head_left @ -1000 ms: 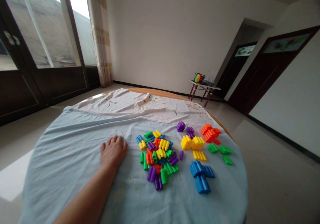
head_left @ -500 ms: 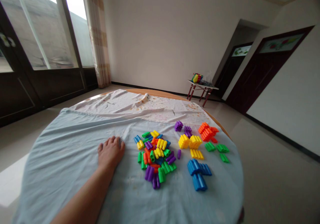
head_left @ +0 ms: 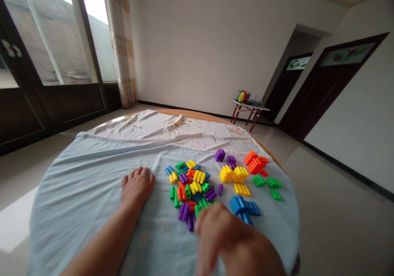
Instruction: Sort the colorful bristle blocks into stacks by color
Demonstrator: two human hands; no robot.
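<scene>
Your left hand [head_left: 137, 186] lies unclenched; your right hand [head_left: 219, 227], fingers too blurred to tell, apparently reaches for jumbled plastic blocks [head_left: 195, 187], likely needing a pinch.

Left hand [head_left: 137, 185], left of the block pile [head_left: 188, 191]: bare; five digits, rounded fingertips [head_left: 140, 170]. Left forearm [head_left: 103, 237], same side: bare, smooth, narrowing to the wrist. Right hand [head_left: 219, 229], at the pile's near edge: bare, rounded knuckles, blurred. Right forearm [head_left: 255, 249], right of it: bare, blurred.
</scene>
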